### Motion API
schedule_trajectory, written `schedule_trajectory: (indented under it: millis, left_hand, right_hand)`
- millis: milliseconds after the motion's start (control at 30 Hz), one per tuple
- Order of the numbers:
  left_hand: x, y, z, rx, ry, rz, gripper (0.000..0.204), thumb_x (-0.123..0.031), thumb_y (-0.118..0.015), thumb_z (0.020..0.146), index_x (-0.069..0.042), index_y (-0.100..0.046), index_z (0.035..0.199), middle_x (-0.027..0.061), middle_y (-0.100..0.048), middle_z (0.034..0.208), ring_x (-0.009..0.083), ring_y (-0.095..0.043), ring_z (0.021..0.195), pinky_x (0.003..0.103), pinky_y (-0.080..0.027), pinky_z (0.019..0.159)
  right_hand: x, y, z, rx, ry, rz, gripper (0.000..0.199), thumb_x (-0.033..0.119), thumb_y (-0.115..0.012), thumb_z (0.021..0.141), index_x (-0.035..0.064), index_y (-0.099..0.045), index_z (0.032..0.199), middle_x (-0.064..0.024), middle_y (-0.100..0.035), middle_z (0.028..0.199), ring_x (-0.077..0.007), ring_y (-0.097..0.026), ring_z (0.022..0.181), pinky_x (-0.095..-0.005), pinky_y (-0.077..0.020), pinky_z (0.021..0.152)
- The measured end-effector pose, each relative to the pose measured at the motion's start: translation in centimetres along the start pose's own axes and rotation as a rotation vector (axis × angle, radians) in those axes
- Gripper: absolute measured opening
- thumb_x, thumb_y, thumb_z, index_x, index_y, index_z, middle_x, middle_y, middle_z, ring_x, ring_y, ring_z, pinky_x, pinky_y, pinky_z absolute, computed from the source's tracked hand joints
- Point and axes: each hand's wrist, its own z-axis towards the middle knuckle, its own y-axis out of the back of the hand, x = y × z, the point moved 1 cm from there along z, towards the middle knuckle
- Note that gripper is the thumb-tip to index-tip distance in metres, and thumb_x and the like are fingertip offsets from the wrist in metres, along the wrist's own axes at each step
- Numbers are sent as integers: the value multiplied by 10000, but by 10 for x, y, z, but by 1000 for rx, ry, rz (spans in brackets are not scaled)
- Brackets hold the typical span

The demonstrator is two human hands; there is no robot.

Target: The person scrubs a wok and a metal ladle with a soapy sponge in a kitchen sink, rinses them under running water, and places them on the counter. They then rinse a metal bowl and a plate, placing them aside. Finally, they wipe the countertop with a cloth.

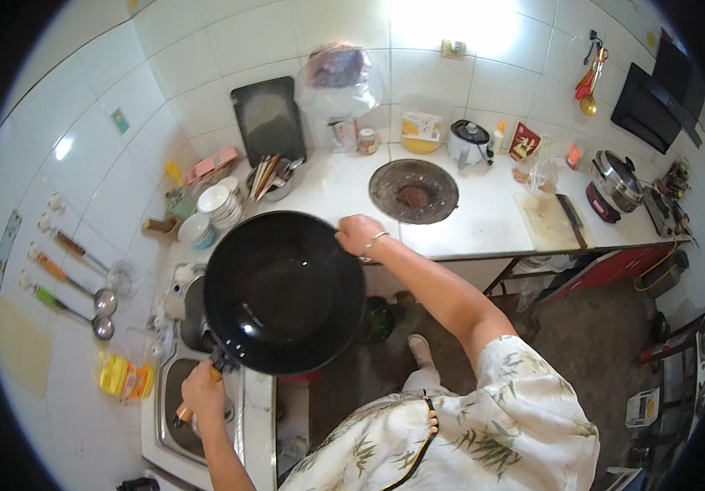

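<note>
A large black wok [287, 286] is held up in front of me, partly over the sink and the counter's front edge. My left hand [204, 390] is wrapped round its wooden handle [184, 413], above the sink. At the far right side of the rim, my right hand [359, 236] grips the edge with closed fingers. The inside of the wok faces up and looks dark and glossy, with a few bright reflections. Below it, the steel sink [180, 378] is partly hidden.
A round burner pit [414, 191] is set in the white counter [483, 221]. Stacked bowls [220, 204] and a utensil pot [274, 184] stand left. A knife [572, 219] lies on a cutting board [542, 222] at right. Ladles [103, 327] hang on the left wall.
</note>
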Motion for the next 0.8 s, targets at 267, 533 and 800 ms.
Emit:
schedule_trajectory:
  millis: [267, 533, 800]
  left_hand:
    - [-250, -139, 168, 133, -112, -229, 195, -114, -630, 687, -104, -592, 878, 126, -629, 786, 339, -609, 749, 449, -468, 656]
    - [-433, -231, 232, 488, 34, -388, 214, -126, -638, 720, -62, -532, 895, 145, -617, 823, 355, -602, 787, 462, -471, 687]
    - [-483, -281, 240, 559, 110, -421, 369, -121, -643, 728, -20, -526, 1063, 177, -601, 907, 371, -579, 864, 464, -460, 745]
  right_hand:
    - [-279, 93, 83, -6, -208, -231, 248, 257, -560, 806, 37, -661, 855, -189, -649, 943, -345, -621, 911, -422, -491, 819]
    - [-456, 91, 226, 226, -321, -489, 194, 115, -571, 781, 61, -687, 927, -148, -663, 996, -287, -649, 923, -377, -530, 750]
    - [-533, 29, 286, 329, -323, -423, 176, 181, -593, 821, 39, -661, 900, -181, -647, 954, -333, -619, 921, -418, -494, 789]
